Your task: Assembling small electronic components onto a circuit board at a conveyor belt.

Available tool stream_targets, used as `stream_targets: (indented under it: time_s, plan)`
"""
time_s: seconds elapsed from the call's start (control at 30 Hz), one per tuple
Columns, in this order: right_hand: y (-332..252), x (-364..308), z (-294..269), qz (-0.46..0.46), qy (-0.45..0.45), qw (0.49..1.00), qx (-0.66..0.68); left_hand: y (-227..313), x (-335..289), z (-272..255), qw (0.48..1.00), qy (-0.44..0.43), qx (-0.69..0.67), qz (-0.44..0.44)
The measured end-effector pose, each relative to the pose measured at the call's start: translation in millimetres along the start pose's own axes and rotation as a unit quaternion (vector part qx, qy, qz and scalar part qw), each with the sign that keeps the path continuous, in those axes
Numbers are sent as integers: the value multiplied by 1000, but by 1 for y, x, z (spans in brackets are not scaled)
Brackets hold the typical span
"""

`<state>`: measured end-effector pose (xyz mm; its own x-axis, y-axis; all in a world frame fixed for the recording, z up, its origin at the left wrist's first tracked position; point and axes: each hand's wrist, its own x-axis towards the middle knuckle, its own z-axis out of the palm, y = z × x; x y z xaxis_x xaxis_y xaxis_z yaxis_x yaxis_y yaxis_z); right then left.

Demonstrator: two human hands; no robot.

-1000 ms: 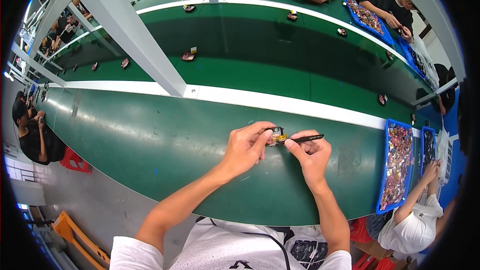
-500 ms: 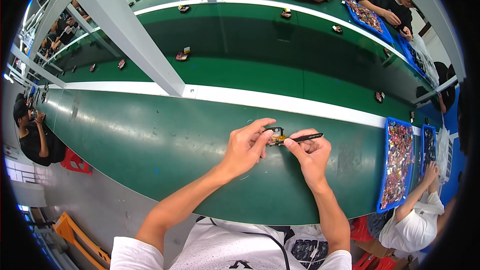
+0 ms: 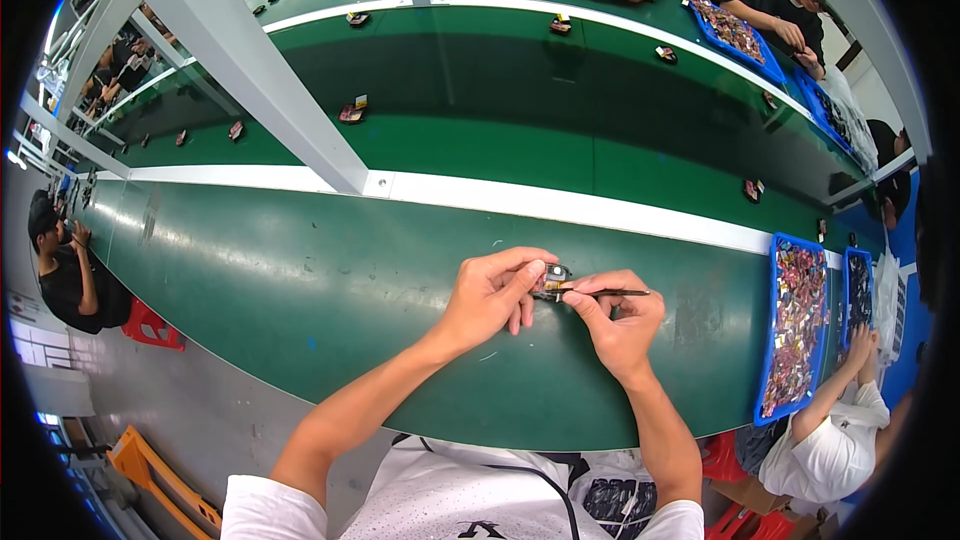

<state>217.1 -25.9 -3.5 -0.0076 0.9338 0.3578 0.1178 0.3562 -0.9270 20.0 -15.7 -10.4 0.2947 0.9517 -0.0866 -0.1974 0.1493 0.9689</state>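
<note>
Over the green bench (image 3: 350, 280), my left hand (image 3: 485, 302) pinches a small black electronic housing (image 3: 557, 271) between thumb and fingers. Inside the housing show a pale square part and a bit of yellow. My right hand (image 3: 628, 332) grips a pair of slim black tweezers (image 3: 622, 292), lying nearly level. Their tip reaches the near edge of the housing, next to my left fingertips. What exactly the tip touches is too small to make out.
Beyond a white rail (image 3: 520, 208), a green conveyor belt (image 3: 480, 155) carries several small housings, such as one (image 3: 352, 110) near the grey post (image 3: 270, 80). A blue tray (image 3: 768, 380) of small colourful parts stands right. Co-workers sit at the right, far side and far left.
The housing has tilted and dropped slightly in my left hand. The tweezers have turned from slanted to nearly level. Housings on the belt have shifted left.
</note>
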Motion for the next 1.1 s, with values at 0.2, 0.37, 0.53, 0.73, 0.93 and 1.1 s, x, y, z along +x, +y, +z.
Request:
stream_targets:
  time_s: [0.2,0.37,0.53,0.73,0.93,1.1]
  plan:
    - [0,0,0,-5,-8,1000,-14,0,-1,0,1000,6,11,3]
    - [0,-1,0,-1,-7,1000,-15,0,-1,1,1000,6,6,4]
    - [-1,-1,1,-26,-4,999,-43,0,-1,1,1000,7,-2,0]
    - [-1,-1,-2,21,-9,999,-25,-1,-1,0,1000,8,4,1]
    - [-1,-2,2,-17,-7,999,-43,0,-1,1,1000,14,2,-17]
    - [-2,-3,2,-58,-8,996,-66,0,-1,2,1000,22,-15,-16]
